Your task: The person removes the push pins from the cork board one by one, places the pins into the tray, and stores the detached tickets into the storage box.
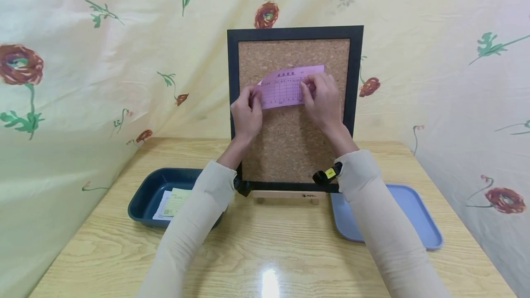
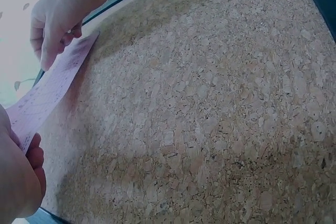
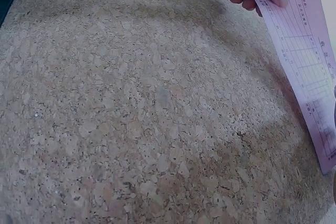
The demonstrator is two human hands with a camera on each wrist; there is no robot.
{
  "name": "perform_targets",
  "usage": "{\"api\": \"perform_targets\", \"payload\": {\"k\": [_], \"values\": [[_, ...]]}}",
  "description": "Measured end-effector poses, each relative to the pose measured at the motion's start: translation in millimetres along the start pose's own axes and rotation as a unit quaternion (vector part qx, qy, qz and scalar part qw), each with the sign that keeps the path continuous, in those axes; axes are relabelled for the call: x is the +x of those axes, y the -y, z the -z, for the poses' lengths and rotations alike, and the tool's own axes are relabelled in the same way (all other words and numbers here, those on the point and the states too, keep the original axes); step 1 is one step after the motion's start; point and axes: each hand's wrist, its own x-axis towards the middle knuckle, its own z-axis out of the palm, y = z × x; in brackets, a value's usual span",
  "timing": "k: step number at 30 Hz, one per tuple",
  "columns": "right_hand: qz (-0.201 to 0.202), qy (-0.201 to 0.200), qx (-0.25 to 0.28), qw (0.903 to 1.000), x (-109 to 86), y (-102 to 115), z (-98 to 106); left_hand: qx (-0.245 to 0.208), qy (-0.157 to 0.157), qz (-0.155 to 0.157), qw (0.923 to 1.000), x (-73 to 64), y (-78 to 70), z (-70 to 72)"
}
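Note:
A pink printed form slip point(image 1: 281, 92) is held up in front of the upper part of a framed cork board point(image 1: 285, 146). My left hand point(image 1: 247, 114) pinches its left end; the right wrist view shows the thumb on the printed face of the slip point(image 3: 302, 45) and the fingers behind. At the other end, my right hand point(image 1: 323, 98) grips the slip with curled fingers and covers its lower right corner. Seen from the left wrist, the slip point(image 2: 52, 90) bows between both hands, close to the cork point(image 2: 199, 103).
The board's black frame point(image 1: 357, 77) stands upright on a small wooden base point(image 1: 285, 195). On the wooden table point(image 1: 256, 252), a dark blue bin point(image 1: 138, 206) at the left holds paper slips point(image 1: 175, 202). A light blue tray point(image 1: 418, 215) lies at the right, partly under my sleeve.

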Motion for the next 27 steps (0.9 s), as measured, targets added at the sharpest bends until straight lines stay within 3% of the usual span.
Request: {"api": "perform_targets", "payload": {"k": [7, 27], "values": [[0.021, -0.012, 0.006, 0.9997, -4.3, -0.1, 4.7, -0.021, 0.001, 0.009, 0.9997, -5.5, -2.1, 5.6], [0.024, -0.026, 0.011, 0.9993, -25.0, -2.8, 18.2, -0.043, 0.003, 0.031, 0.9986, -21.4, 1.8, 16.2]]}}
